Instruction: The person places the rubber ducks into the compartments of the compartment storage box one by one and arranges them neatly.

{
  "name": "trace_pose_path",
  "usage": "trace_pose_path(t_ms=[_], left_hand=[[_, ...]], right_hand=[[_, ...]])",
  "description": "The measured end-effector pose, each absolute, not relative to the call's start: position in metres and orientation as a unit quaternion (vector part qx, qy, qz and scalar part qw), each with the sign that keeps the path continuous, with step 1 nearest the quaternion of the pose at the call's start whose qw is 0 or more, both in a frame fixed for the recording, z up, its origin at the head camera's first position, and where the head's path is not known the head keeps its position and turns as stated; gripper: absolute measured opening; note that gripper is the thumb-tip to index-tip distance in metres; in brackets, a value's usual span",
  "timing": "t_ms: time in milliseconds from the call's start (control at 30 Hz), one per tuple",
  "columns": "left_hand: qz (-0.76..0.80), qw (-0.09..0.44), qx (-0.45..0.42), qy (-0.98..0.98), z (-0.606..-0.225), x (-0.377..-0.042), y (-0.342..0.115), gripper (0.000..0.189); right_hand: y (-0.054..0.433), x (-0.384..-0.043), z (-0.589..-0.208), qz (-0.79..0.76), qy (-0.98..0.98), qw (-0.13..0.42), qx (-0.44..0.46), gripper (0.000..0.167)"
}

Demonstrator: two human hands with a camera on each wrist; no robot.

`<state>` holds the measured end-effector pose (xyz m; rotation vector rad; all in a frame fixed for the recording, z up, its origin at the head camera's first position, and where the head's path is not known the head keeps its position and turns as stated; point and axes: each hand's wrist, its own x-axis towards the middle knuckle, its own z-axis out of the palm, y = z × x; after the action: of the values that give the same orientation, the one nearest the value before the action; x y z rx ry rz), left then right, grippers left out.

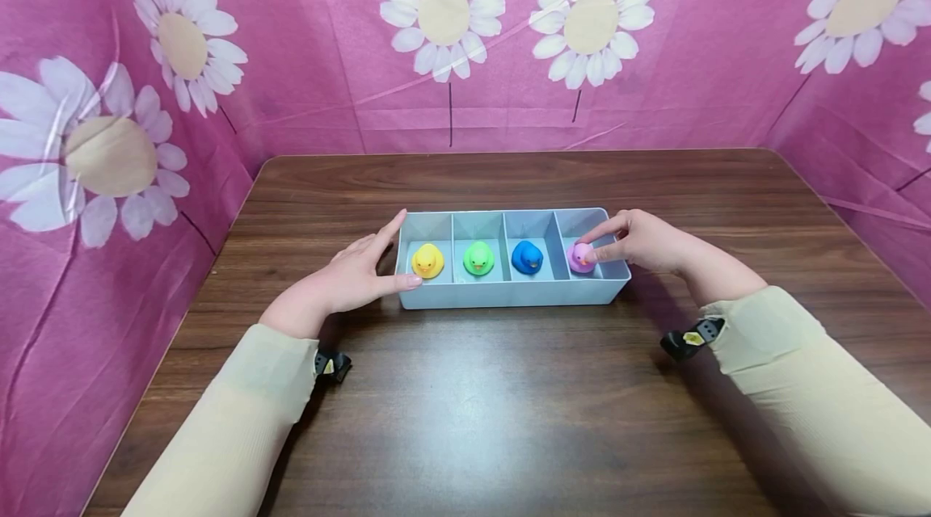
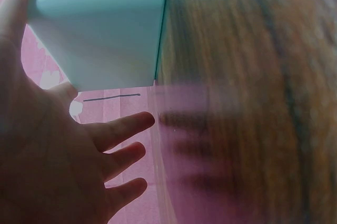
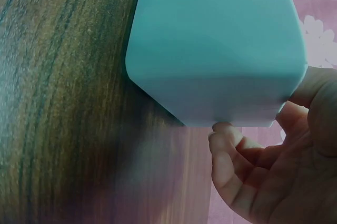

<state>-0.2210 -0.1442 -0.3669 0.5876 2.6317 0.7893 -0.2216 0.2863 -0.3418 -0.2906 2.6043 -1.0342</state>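
A pale blue-grey tray [image 1: 509,295] with several compartments lies lengthwise on the table. From left to right its compartments hold a yellow toy duck [image 1: 427,261], a green duck [image 1: 478,258], a blue duck [image 1: 527,257] and a pink duck [image 1: 581,258]. My left hand [image 1: 356,271] spans the tray's left end, thumb at the front rim and a straight finger at the back corner. In the left wrist view the other fingers [image 2: 124,129] stretch out straight. Reaching over the right end, my right hand [image 1: 647,242] pinches the pink duck between thumb and forefinger; both wrist views hide the ducks.
The dark wooden table [image 1: 465,404] extends around the tray. Pink cloth [image 1: 305,40] printed with white daisies hangs behind it and along both sides. A black strap [image 1: 691,339] circles the right wrist, and another strap [image 1: 333,366] the left.
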Motion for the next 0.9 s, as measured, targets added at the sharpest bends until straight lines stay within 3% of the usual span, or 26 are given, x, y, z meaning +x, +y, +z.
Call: trace_pose_path(t_ms=[900], left_hand=[[0.280,0.170,0.206,0.922,-0.3667,-0.2214,-0.1447,0.103]], right_hand=[[0.2819,-0.2205,-0.3372,-0.335,0.916,0.174,-0.135,0.033]])
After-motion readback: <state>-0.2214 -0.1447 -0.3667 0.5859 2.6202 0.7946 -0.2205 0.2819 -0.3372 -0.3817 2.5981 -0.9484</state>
